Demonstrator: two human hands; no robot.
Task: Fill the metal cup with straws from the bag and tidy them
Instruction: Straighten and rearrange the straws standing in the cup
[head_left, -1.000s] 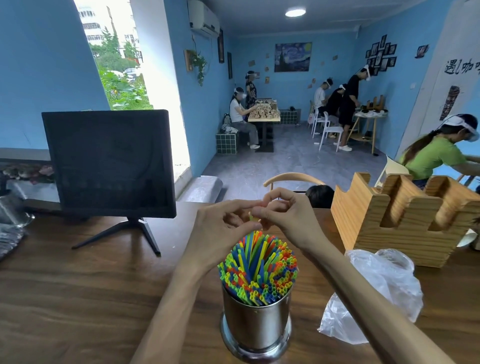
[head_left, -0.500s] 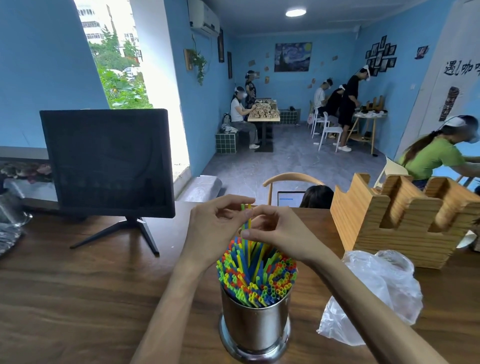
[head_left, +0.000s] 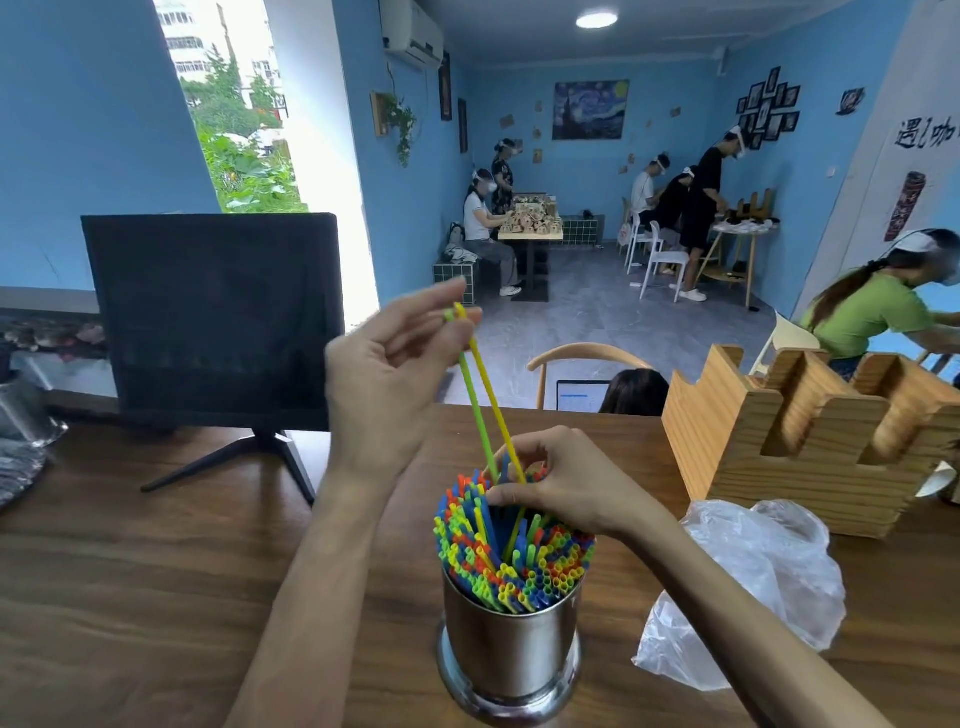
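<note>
Pinching the tops of two straws (head_left: 480, 395), one green and one yellow, between thumb and fingertips, the left hand (head_left: 387, 374) is holding them above the packed metal cup (head_left: 511, 644) on the wooden table (head_left: 156, 597). The right hand (head_left: 563, 486) is gripping their lower ends at the bundle; guiding them straight down into a gap looks wisest, as the emptied bag (head_left: 753, 587) is lying beside the cup.
</note>
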